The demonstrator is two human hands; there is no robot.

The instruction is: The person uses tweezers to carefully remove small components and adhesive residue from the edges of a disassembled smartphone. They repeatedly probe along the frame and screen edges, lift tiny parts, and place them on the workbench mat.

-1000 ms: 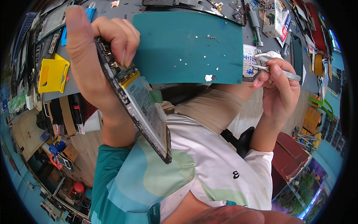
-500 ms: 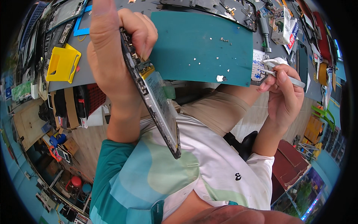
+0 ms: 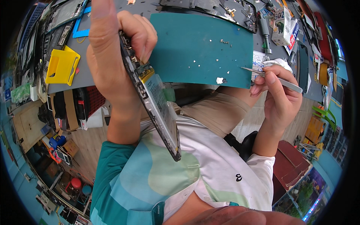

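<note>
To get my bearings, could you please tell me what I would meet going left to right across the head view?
Yellow plastic holder → opened phone → small pale scrap → tweezers → cardboard box.

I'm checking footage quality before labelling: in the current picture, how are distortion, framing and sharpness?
Head view: fisheye bending toward the rim, black corners; head view: the left hand looms large, cropped by the top edge, its opened phone strongly foreshortened; head view: the tweezers in the right hand look distinct, their tips clear against the green mat.
</note>
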